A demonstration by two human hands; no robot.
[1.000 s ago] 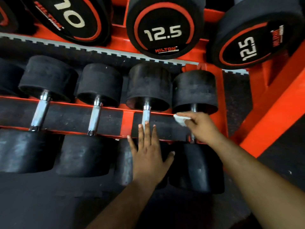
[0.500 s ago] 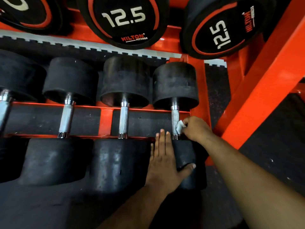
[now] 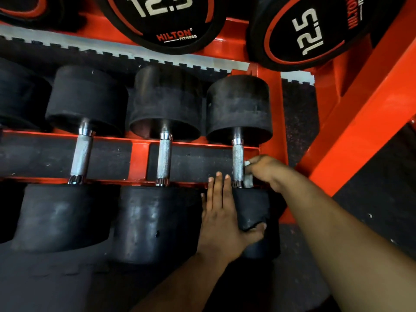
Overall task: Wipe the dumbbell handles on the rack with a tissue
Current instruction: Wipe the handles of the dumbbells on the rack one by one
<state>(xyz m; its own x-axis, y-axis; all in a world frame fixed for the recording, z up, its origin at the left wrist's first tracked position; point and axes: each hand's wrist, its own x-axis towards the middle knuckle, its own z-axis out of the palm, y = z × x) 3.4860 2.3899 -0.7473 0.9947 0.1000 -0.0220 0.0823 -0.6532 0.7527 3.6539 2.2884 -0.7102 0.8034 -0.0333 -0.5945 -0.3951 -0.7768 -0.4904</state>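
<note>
We see an orange steel dumbbell rack (image 3: 351,122) holding black rubber dumbbells on its lower tier, each lying across two orange rails with the knurled chrome handle bridging the gap. The rightmost black rubber dumbbell (image 3: 239,109) sits at the tier's right end, just beside the orange upright. Our right hand (image 3: 266,170) curls its fingers round a small crumpled white tissue (image 3: 248,176) and presses it against the right side of that dumbbell's knurled chrome handle (image 3: 238,163), low down near the collar. Our left hand (image 3: 221,221) lies flat with fingers straight on the near head of the same dumbbell, thumb spread out across the rubber, fingertips reaching the front rail. Left of it the middle black dumbbell (image 3: 165,102) and the left black dumbbell (image 3: 86,95) rest in the same tier, handles bare, a further one cut off at the frame edge. The upper tier carries black-and-red round dumbbells marked 12.5 (image 3: 315,30), end faces toward us. Dark speckled rubber floor (image 3: 371,199) shows to the right
</note>
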